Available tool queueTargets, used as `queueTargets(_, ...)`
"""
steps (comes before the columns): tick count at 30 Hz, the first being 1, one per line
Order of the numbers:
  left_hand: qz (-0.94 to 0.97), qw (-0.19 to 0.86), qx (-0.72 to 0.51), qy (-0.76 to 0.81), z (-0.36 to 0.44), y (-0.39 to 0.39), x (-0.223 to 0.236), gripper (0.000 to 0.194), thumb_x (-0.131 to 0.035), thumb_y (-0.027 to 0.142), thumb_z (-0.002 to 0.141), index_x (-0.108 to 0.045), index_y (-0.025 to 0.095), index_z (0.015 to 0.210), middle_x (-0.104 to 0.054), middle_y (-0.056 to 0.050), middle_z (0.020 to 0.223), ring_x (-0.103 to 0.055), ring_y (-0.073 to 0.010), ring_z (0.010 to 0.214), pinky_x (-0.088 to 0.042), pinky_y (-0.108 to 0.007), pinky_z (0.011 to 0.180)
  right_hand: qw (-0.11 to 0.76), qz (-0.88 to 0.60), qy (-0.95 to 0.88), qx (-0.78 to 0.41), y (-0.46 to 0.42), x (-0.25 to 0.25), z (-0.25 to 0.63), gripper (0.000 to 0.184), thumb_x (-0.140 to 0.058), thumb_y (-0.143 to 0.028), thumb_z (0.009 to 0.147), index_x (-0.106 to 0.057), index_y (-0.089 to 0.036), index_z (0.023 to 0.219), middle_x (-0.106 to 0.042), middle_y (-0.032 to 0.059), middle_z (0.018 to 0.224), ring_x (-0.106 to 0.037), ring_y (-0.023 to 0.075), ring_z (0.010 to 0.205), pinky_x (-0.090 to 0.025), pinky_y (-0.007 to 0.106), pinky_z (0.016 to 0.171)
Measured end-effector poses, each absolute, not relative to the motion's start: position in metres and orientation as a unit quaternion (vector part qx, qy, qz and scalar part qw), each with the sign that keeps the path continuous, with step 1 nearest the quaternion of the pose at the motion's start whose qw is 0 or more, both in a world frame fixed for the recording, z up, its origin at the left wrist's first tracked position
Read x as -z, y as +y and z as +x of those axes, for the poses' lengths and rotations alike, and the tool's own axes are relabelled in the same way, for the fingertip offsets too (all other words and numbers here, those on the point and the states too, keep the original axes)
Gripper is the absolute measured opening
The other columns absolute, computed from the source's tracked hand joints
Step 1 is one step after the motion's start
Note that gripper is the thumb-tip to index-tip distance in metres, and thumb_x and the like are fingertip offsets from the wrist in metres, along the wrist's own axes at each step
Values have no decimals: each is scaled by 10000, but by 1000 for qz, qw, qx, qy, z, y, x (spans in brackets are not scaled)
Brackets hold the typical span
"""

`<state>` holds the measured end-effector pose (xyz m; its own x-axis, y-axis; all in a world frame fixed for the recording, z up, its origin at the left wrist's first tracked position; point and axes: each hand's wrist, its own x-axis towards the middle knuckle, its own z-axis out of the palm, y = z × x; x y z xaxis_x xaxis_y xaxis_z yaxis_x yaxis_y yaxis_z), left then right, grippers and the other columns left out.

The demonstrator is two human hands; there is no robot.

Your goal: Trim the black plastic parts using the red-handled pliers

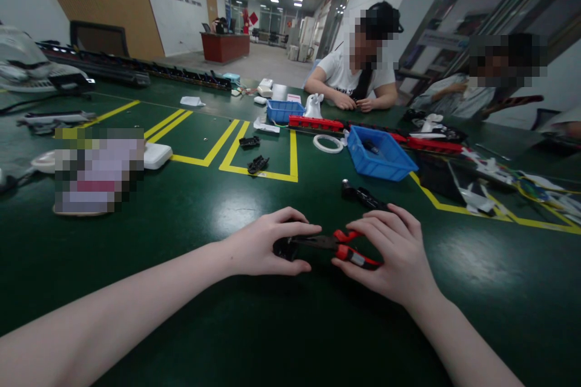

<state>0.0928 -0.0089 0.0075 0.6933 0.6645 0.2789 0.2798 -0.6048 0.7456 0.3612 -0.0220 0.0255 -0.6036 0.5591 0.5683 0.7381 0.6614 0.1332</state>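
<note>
Low over the green table, my left hand is closed around a small black part, most of which the fingers hide. My right hand grips red-and-black handled pliers, the handles somewhat spread. The pliers' dark jaws point left and reach the black part; whether they clamp it I cannot tell. Just beyond my right hand lies a black tool-like object with a silvery tip, partly covered by the fingers. Two black pieces, one nearer and one farther, rest inside a yellow-taped rectangle.
A blue bin with dark items stands ahead to the right, beside a white ring. A smaller blue tray is behind. Red strips run across the table. A phone lies left. Two people sit across at the far right.
</note>
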Motion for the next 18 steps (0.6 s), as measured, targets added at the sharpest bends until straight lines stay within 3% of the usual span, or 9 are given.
queueTargets(18,859,335,-267,282,93,-4,1,597,-730,413,811,-556,228,1351,-529,-100,1279,-581,-252,1148,-498,-392,996,264,-366,-871,195,-23,-23,360,375,-694,-498,786,-617,-186,979,-722,62,877,-635,279,957,-337,505,1042)
